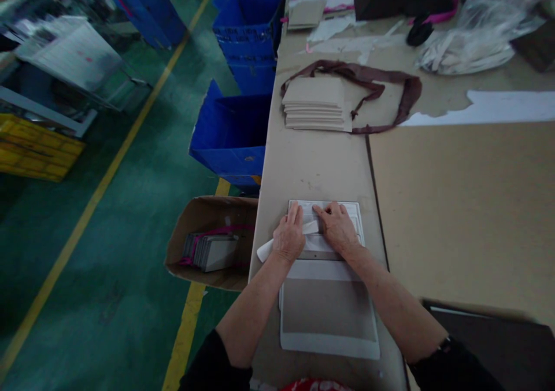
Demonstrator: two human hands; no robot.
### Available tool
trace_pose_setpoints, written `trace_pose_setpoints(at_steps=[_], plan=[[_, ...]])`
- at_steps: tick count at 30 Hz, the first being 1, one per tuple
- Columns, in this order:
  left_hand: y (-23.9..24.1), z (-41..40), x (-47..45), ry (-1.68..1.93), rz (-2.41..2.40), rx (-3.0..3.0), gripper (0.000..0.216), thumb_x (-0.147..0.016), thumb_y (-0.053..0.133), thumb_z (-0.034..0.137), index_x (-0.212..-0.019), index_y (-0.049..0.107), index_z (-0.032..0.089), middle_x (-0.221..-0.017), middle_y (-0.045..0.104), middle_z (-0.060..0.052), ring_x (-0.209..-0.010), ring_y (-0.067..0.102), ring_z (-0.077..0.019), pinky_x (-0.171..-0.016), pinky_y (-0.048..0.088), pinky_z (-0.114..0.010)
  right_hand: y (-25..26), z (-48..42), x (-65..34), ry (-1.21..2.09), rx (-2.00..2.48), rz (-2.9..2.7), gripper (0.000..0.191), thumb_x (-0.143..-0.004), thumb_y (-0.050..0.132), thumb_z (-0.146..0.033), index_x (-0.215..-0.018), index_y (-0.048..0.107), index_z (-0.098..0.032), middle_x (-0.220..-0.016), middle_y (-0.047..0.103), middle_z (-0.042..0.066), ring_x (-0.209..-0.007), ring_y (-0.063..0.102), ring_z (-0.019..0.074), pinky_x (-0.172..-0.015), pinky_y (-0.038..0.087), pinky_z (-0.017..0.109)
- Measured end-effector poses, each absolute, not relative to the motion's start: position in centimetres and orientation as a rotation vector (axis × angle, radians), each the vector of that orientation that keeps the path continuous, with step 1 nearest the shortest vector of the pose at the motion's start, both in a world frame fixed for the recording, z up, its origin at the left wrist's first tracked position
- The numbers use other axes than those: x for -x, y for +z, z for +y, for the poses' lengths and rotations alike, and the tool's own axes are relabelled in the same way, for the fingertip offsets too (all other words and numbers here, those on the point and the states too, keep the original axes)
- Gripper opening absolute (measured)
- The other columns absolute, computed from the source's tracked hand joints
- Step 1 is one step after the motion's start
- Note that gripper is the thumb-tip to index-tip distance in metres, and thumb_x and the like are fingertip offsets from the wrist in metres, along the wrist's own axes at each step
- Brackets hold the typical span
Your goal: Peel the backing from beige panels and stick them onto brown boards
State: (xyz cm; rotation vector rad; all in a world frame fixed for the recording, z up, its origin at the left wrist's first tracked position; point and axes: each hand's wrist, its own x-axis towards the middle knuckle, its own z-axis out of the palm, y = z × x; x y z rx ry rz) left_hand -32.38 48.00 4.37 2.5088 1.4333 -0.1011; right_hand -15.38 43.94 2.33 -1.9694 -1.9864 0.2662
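A flat folded-open board lies on the table, its far part white-edged (358, 214) and its near panel (327, 307) grey-brown with white borders. My left hand (289, 235) rests on the far part's left side, fingers stretched forward and flat. Under its palm passes a white paper-like strip (265, 251), which shows on both sides of the hand; whether the hand grips it is hidden. My right hand (339, 227) presses its fingertips on the far part's upper middle, thumb and fingers apart, with no held object visible.
Beyond the board sit a stack of beige cards (314, 104) and a brown fabric strap (410, 93). Left of the table stand a carton (186, 223) holding flat pieces and a blue bin (229, 154). A dark panel (489, 350) lies near right; clear plastic (485, 26) lies far right.
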Motion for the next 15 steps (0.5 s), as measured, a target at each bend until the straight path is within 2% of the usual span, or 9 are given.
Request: trace_pose_setpoints(at_steps=[2, 8, 11, 15], plan=[[5.0, 48.6, 32.0, -0.149, 1.429, -2.475, 0.063, -0.085, 0.042, 0.009, -0.147, 0.036, 0.020, -0.158, 0.028, -0.008, -0.115, 0.058, -0.0239, -0.097, 0.049, -0.036, 2.3, 44.0, 15.6, 0.248, 1.984, -2.008, 0.050, -0.085, 0.049, -0.008, -0.132, 0.058, -0.022, -0.100, 0.054, 0.013, -0.091, 0.044, 0.0263, -0.082, 0.041, 0.036], [6.6, 49.9, 32.2, -0.264, 1.610, -2.389, 0.048, -0.085, 0.042, 0.010, -0.132, 0.050, 0.018, -0.143, 0.046, -0.011, -0.092, 0.068, -0.0213, -0.082, 0.055, -0.034, 2.2, 44.0, 16.1, 0.170, 2.042, -1.933, 0.045, -0.087, 0.048, -0.010, -0.130, 0.058, -0.017, -0.099, 0.054, 0.015, -0.092, 0.044, 0.0276, -0.079, 0.042, 0.036], [6.8, 49.6, 32.4, -0.258, 1.519, -2.435, 0.044, -0.087, 0.041, 0.011, -0.129, 0.052, 0.020, -0.148, 0.041, -0.009, -0.096, 0.067, -0.0218, -0.083, 0.056, -0.035, 2.2, 43.9, 16.2, 0.174, 2.026, -1.955, 0.048, -0.086, 0.049, -0.008, -0.131, 0.058, -0.021, -0.100, 0.055, 0.014, -0.091, 0.044, 0.0274, -0.074, 0.042, 0.035], [6.4, 49.1, 32.0, -0.262, 1.406, -2.456, 0.054, -0.085, 0.041, 0.009, -0.138, 0.044, 0.019, -0.153, 0.036, -0.009, -0.103, 0.065, -0.0236, -0.086, 0.056, -0.037, 2.2, 43.8, 16.1, 0.192, 2.022, -1.971, 0.049, -0.085, 0.049, -0.009, -0.131, 0.058, -0.024, -0.102, 0.055, 0.014, -0.091, 0.044, 0.0277, -0.073, 0.042, 0.035]])
